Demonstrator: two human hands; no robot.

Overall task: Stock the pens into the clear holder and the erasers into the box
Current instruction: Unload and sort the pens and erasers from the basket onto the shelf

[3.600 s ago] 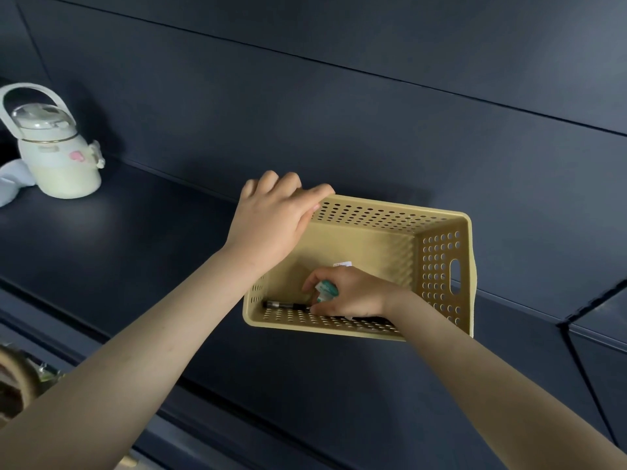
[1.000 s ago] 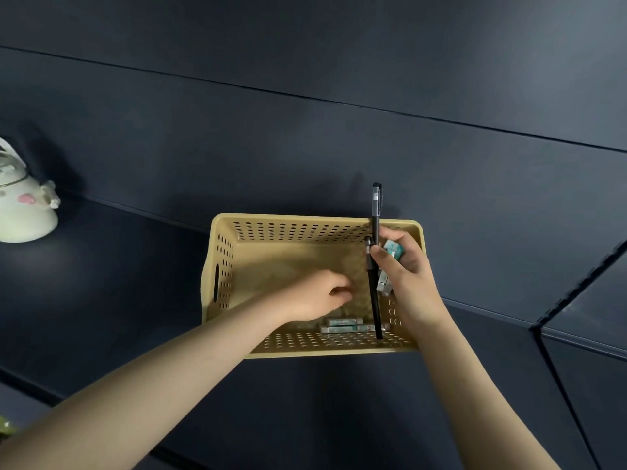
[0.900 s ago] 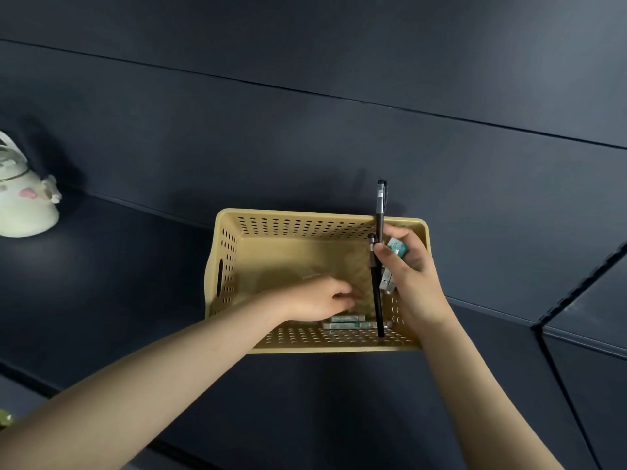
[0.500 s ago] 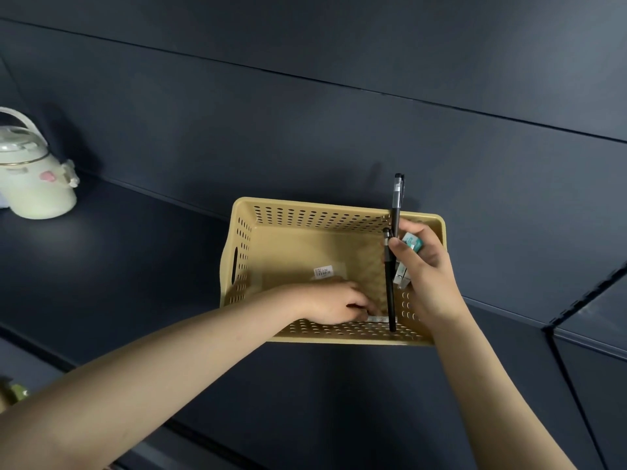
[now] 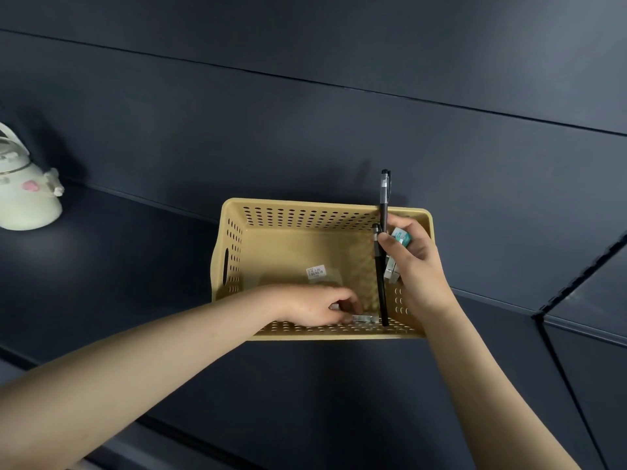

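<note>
A tan perforated basket [image 5: 305,217] stands on the dark shelf. My right hand [image 5: 415,262] is at its right wall and grips two black pens [image 5: 382,252] upright, together with teal-and-white erasers [image 5: 400,237]. My left hand [image 5: 317,308] reaches down into the basket's near side, fingers curled at a small eraser [image 5: 365,318] lying on the floor by the near wall. Whether the fingers hold it is hidden. A white label [image 5: 315,271] lies on the basket floor. No clear holder or box is in view.
A cream kettle-shaped jug [image 5: 25,198] stands at the far left of the shelf [image 5: 118,259]. A dark panelled wall rises just behind the basket. A second shelf section [image 5: 590,300] joins at an angle on the right.
My left hand went from the basket's rim down inside to the near wall. My right hand lifted pens and erasers out and keeps them upright. The erasers on the floor are mostly covered now.
</note>
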